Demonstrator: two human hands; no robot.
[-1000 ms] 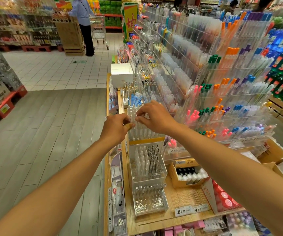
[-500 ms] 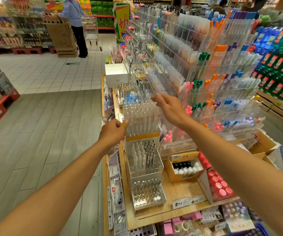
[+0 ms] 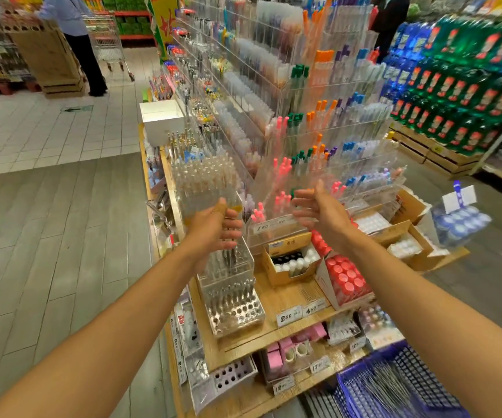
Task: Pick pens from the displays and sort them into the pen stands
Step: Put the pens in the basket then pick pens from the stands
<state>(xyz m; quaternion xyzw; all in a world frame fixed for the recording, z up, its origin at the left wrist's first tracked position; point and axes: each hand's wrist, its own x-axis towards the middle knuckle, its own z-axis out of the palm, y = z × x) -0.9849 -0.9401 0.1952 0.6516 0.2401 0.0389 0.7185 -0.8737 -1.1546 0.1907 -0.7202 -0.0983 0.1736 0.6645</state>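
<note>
Supermarket aisle, stationery section, with a wooden shelf (image 3: pixel 286 300) stacked with clear pen stands (image 3: pixel 231 285) and tiered displays (image 3: pixel 319 140) full of colourful pens (image 3: pixel 283 170). Both arms are stretched out over it. Left hand (image 3: pixel 213 229) hovers just in front of the tall stand of clear pens, fingers (image 3: pixel 231 233) loosely spread, grasping nothing as far as the blur lets me see. Right hand (image 3: pixel 319 211) is released too, palm turned inward near the pink pens. Pretty smeared overall.
</note>
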